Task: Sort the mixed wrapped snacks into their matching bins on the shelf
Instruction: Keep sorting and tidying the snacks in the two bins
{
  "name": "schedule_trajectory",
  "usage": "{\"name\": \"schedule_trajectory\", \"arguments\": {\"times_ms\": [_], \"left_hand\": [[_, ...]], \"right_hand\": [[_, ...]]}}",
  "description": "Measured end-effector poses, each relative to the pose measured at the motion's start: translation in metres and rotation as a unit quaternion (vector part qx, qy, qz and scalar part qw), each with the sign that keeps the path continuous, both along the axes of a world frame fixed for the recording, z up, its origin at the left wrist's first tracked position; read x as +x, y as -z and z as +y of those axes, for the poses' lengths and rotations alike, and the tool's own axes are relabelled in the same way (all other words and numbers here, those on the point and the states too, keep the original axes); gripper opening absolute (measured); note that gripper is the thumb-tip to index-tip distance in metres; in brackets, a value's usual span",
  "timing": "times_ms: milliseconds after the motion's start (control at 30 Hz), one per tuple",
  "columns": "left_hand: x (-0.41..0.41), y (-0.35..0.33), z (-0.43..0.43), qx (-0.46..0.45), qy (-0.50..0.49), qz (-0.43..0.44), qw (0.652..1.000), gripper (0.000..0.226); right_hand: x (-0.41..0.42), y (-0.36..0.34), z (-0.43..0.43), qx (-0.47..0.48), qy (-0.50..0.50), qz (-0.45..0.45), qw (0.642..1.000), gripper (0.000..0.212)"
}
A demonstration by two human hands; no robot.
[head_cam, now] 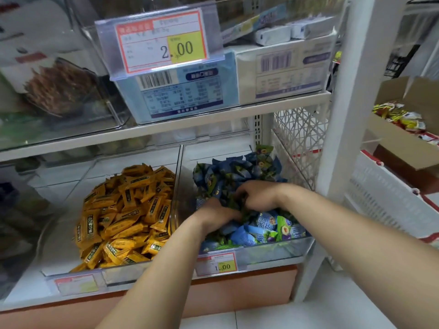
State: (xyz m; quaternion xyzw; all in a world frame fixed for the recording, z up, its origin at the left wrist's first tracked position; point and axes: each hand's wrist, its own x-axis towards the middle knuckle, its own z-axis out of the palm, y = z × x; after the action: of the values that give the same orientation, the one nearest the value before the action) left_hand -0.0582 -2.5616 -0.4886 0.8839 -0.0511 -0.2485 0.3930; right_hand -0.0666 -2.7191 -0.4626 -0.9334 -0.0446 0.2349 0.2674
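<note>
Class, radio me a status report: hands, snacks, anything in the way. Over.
Left hand buried in blue-green snacks, grip hidden. Right hand curled round some. Yellow snacks separate, alongside. Nothing blocking.

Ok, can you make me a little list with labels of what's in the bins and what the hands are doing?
left bin: yellow snacks, heaped
right bin: blue and green snacks
left hand: in the right bin, fingers buried in the pile
right hand: same bin, fingers curled round blue and green snacks
price tag: 1.00, on the right bin's front
</note>
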Motion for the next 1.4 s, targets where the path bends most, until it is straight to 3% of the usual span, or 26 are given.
{"name": "schedule_trajectory", "arguments": {"times_ms": [167, 233, 333, 433, 567, 633, 733, 833, 900, 967, 1067, 1133, 1200, 1267, 1400], "left_hand": [[0.002, -0.004, -0.001, -0.061, -0.082, 0.019, 0.995, 0.022], [-0.001, -0.003, -0.002, -0.118, -0.104, -0.007, 0.987, 0.022], [-0.004, -0.001, -0.003, -0.135, -0.126, -0.070, 0.980, 0.019], [-0.003, -0.002, 0.001, -0.157, -0.151, -0.131, 0.967, 0.008], [-0.005, -0.022, 0.003, -0.166, -0.093, -0.225, 0.956, 0.026], [-0.008, -0.035, 0.004, -0.185, -0.070, -0.253, 0.947, 0.023], [-0.016, -0.055, 0.014, -0.186, -0.057, -0.286, 0.938, 0.014], [-0.022, -0.075, 0.038, -0.161, -0.059, -0.301, 0.938, 0.022], [-0.021, -0.085, 0.070, -0.097, -0.083, -0.377, 0.917, 0.028], [-0.014, -0.084, 0.104, -0.039, -0.129, -0.440, 0.888, 0.032], [-0.007, -0.071, 0.129, 0.101, -0.155, -0.458, 0.870, 0.041], [-0.008, -0.066, 0.132, 0.205, -0.140, -0.494, 0.833, 0.045], [-0.016, -0.071, 0.122, 0.177, -0.126, -0.515, 0.829, 0.041], [-0.025, -0.072, 0.106, 0.116, -0.052, -0.485, 0.865, 0.031], [-0.044, -0.060, 0.069, 0.124, 0.092, -0.454, 0.878, 0.034]], "right_hand": [[0.000, 0.008, -0.005, 0.075, 0.076, -0.020, 0.994, 0.042], [-0.001, 0.010, -0.005, 0.126, 0.113, -0.031, 0.985, 0.049], [-0.002, 0.010, -0.006, 0.169, 0.150, -0.051, 0.973, 0.054], [-0.004, 0.006, -0.007, 0.188, 0.176, -0.070, 0.964, 0.049], [-0.013, -0.002, -0.002, 0.197, 0.200, -0.163, 0.946, 0.037], [-0.018, -0.010, 0.002, 0.252, 0.194, -0.211, 0.924, 0.028], [-0.025, -0.024, 0.008, 0.380, 0.162, -0.163, 0.896, 0.013], [-0.023, -0.034, 0.012, 0.412, 0.156, -0.145, 0.886, 0.011], [-0.017, -0.036, 0.016, 0.363, 0.145, -0.179, 0.903, 0.008], [-0.010, -0.032, 0.017, 0.272, 0.122, -0.194, 0.935, 0.023], [-0.006, -0.018, 0.003, 0.159, 0.114, -0.205, 0.959, 0.042], [-0.004, -0.011, -0.006, 0.101, 0.110, -0.232, 0.961, 0.044], [0.000, -0.010, -0.011, 0.068, 0.093, -0.263, 0.958, 0.042], [0.011, -0.004, -0.008, 0.012, 0.066, -0.289, 0.955, 0.044], [0.027, 0.014, -0.002, -0.156, 0.004, -0.238, 0.959, 0.083]]}}
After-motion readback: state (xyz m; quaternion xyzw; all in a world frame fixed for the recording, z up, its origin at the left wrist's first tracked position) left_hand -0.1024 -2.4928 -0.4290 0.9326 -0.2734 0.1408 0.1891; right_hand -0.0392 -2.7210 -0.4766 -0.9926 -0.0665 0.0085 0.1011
